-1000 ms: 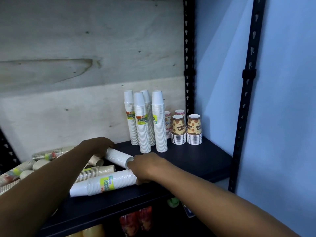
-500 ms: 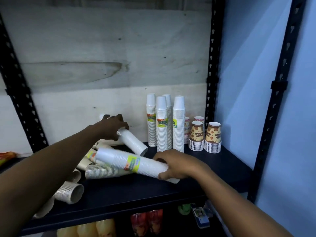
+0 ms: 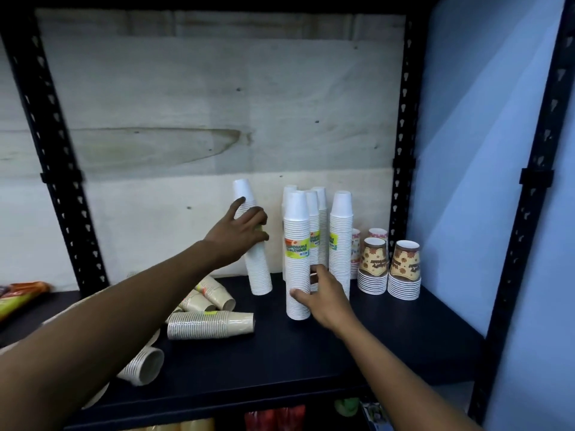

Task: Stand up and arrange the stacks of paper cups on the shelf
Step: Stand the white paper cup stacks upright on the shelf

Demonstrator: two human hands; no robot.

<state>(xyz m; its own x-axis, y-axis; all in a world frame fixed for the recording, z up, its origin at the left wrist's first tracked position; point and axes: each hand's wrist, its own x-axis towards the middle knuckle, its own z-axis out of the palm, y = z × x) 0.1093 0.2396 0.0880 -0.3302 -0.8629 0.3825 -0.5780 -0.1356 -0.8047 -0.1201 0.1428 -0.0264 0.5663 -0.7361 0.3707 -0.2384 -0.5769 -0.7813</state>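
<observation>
The front white stack (image 3: 297,275) carries a green-yellow label. Its white lettering reads "DISPOSABLE", and the line beneath is too blurred to read. Labels on the white stacks behind (image 3: 340,244) show no legible words. The brown bands of lettering on the patterned cups (image 3: 404,265) cannot be read. On the tilted white stack (image 3: 258,272) only a yellow sliver of label shows past the left hand (image 3: 239,234).

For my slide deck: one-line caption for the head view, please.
Left hand holds a leaning white stack, right hand an upright labelled stack; beige stacks lie toppled on the shelf.
</observation>
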